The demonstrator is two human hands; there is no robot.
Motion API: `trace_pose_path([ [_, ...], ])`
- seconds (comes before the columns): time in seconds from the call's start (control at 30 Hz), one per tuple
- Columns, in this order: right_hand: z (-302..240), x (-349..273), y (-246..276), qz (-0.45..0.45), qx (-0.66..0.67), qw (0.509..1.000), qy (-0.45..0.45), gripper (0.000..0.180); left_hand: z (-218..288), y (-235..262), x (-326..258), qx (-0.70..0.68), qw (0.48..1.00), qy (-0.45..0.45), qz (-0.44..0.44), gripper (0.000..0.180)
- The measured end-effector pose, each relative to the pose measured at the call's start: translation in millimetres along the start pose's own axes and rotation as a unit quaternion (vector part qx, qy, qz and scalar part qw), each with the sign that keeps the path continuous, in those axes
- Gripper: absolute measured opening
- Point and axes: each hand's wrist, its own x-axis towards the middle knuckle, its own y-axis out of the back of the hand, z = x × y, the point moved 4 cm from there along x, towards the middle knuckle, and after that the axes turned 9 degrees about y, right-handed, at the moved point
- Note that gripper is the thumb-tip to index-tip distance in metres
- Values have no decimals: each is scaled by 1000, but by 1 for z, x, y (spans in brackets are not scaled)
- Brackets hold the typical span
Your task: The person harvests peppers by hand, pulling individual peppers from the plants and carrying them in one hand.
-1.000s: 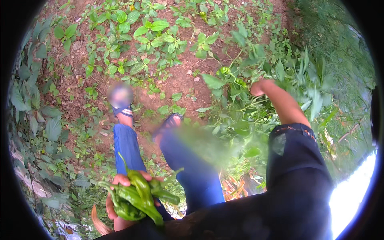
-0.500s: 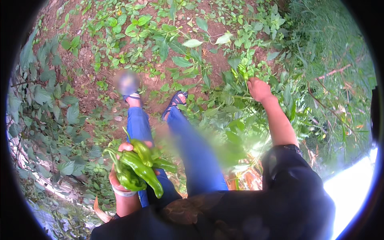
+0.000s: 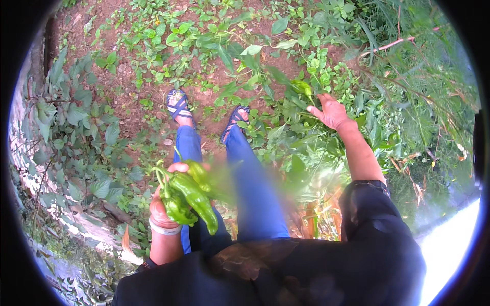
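Several long green peppers [image 3: 193, 196] lie bunched in my left hand [image 3: 162, 211], which is closed round them at the lower left. Their stems point up and left. My right hand [image 3: 333, 115] reaches out over the plants at the upper right. Its thumb stands apart from the fingers, and nothing shows in its grasp. Just beyond the thumb hangs a light green pepper [image 3: 301, 87] among the leaves of a pepper plant [image 3: 280, 76]. Whether the fingertips touch a leaf there, I cannot tell.
My sandalled feet [image 3: 179, 104] stand on reddish soil [image 3: 122, 97] with low weeds. A leafy dark green bush [image 3: 76, 117] grows on the left. Tall grass [image 3: 434, 92] and a thin bare branch [image 3: 398, 45] are on the right. Dry husks [image 3: 311, 219] lie near my right leg.
My right hand has gone from closed beside the light green pepper to spread, slightly back from it. The left hand with its peppers has shifted a little to the right. The view has moved slightly.
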Motion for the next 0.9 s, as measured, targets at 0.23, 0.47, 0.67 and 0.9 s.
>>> trace_pose_path([
  [0.23,-3,-8,-8,-7,19,999,-43,81,-4,-12,-12,35,999,21,26,88],
  [0.47,9,-12,-20,11,63,996,-59,79,-6,-51,-17,52,997,37,41,88],
  [0.67,24,25,-65,141,-20,989,-29,71,-32,-91,-2,54,998,23,14,83],
  [0.9,40,62,-108,273,112,955,33,65,-34,-89,-13,65,997,31,38,78],
])
